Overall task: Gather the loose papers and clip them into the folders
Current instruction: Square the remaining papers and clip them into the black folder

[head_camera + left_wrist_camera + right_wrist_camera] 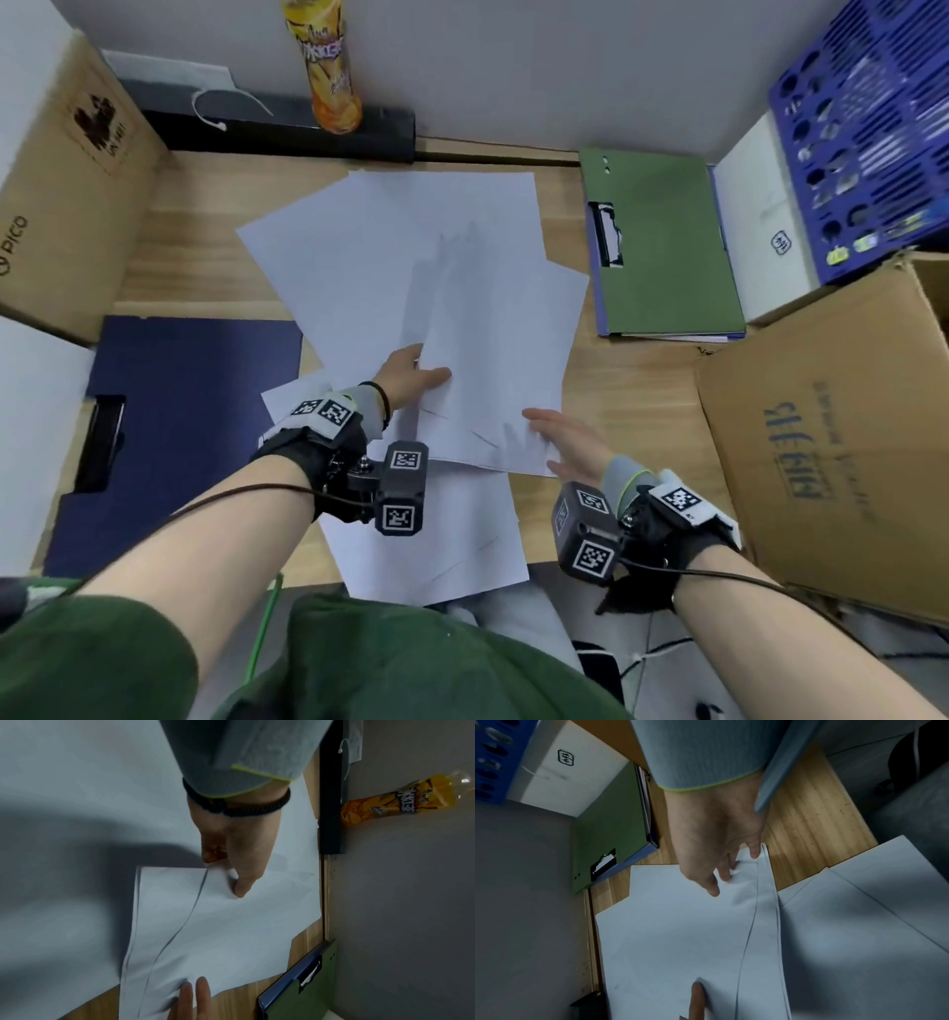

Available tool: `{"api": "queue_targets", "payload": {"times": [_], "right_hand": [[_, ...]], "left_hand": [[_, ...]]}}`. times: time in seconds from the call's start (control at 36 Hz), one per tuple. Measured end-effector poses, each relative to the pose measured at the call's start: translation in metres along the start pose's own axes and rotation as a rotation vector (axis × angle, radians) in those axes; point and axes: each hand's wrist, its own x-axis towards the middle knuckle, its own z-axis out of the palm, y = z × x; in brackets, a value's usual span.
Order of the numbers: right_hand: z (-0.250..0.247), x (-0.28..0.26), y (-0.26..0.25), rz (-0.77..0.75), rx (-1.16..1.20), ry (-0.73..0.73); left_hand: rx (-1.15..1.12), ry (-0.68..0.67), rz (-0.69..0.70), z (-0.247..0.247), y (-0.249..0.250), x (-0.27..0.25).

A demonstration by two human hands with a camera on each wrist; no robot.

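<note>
Loose white papers lie fanned and overlapping across the middle of the wooden counter, some reaching its near edge. The left hand pinches the near-left corner of an upper sheet, thumb on top and fingers under the edge. The right hand rests on the near-right corner of the same sheets, fingers extended and relaxed; the right wrist view shows its fingertips at the paper's edge. A green folder with a clip lies right of the papers; a dark blue folder lies left. Cardboard boxes flank the counter, and a bottle stands behind.
</note>
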Motion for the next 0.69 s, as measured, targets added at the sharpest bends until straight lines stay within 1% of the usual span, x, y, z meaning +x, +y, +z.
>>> {"api": "queue_targets", "payload": {"times": [0.06,0.14,0.22,0.25,0.33,0.39,0.44,0.47,0.58,0.69], "right_hand": [[0.000,-0.002,0.004,0.006,0.009,0.009],[-0.002,0.001,0.003,0.041,0.025,0.031],[-0.002,0.005,-0.004,0.062,0.076,0.091],[0.000,0.006,-0.008,0.062,0.061,0.112],[0.006,0.010,-0.019,0.071,-0.056,0.159],[0.011,0.013,-0.026,0.072,-0.116,0.179],[0.021,0.016,-0.032,0.044,-0.149,0.183],[0.024,0.015,-0.035,0.046,-0.161,0.191],[0.039,0.018,-0.037,0.065,-0.196,0.174],[0.048,0.019,-0.032,0.105,-0.120,0.116]], "left_hand": [[0.024,-0.001,0.014,-0.001,-0.002,-0.004],[0.089,0.040,0.011,-0.011,-0.009,-0.010],[0.142,0.082,-0.030,-0.028,-0.022,-0.014],[0.179,0.100,-0.049,-0.035,-0.027,-0.017],[0.390,0.175,-0.153,-0.056,-0.041,-0.028],[0.511,0.259,-0.210,-0.069,-0.051,-0.033],[0.478,0.334,-0.231,-0.079,-0.059,-0.041],[0.448,0.352,-0.216,-0.081,-0.061,-0.042],[0.381,0.354,-0.208,-0.085,-0.067,-0.043],[0.336,0.335,-0.210,-0.081,-0.068,-0.041]]}}
